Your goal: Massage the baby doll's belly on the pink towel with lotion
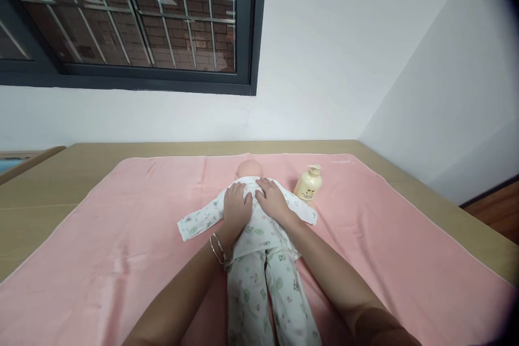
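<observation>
A baby doll [259, 230] lies on a pink sheet, its bald head [250, 168] pointing away from me. It wears a white long-sleeved top and white trousers [251, 297], both with a small green print. No face shows on the head. My left hand [237, 205] rests flat on the left side of the upper body, fingers stretched toward the head. On the right side, my right hand [271, 199] lies flat in the same way, its fingers near the collar. Both palms are pressed to the cloth and hidden. Two bangles [218, 248] circle my left wrist.
A cream pump bottle [308, 184] stands beside the doll's right-hand sleeve. The pink sheet [133, 227] covers most of a wooden table [93, 165]. Behind it are a white wall [308, 92] and a dark-framed window [251, 27] with metal bars.
</observation>
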The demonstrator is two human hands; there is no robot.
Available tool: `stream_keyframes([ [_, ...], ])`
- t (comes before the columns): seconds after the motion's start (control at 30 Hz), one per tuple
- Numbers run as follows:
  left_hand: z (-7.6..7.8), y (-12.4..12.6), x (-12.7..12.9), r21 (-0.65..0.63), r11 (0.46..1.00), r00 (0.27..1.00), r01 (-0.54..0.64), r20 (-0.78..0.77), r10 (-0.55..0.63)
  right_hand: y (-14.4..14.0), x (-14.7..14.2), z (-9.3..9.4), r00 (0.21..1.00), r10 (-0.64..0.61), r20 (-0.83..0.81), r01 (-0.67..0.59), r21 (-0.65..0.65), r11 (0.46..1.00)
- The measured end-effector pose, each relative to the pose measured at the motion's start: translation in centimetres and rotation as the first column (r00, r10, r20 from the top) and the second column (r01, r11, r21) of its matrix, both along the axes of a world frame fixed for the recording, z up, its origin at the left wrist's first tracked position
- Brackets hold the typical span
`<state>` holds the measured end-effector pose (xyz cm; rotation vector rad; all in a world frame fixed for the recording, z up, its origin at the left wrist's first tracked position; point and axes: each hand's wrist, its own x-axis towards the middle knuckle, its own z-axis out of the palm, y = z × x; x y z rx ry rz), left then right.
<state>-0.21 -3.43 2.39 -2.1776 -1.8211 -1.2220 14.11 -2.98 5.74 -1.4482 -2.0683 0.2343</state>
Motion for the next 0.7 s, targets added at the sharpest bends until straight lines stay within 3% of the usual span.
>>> stream_keyframes([
  [0.17,0.0,0.0,0.0,0.018,1.000,1.000,-0.006,-0.013,0.006,0.4,0.1,-1.0,0.998,0.002,-0.055,-0.003,-0.002,1.000],
  [0.37,1.1,-1.0,0.3,0.067,0.997,0.984,0.045,-0.176,-0.032,0.2,0.1,-1.0,0.998,0.001,-0.062,-0.001,-0.008,1.000],
  [0.5,1.6,-2.1,0.8,0.085,0.995,0.980,0.056,-0.193,-0.038,0.2,0.2,-0.8,0.999,0.016,-0.035,-0.016,-0.019,1.000],
  [0.7,0.8,-1.5,0.4,0.081,0.996,0.989,0.021,-0.147,-0.009,0.3,0.2,-0.4,0.998,0.044,0.038,-0.042,-0.044,0.998],
])
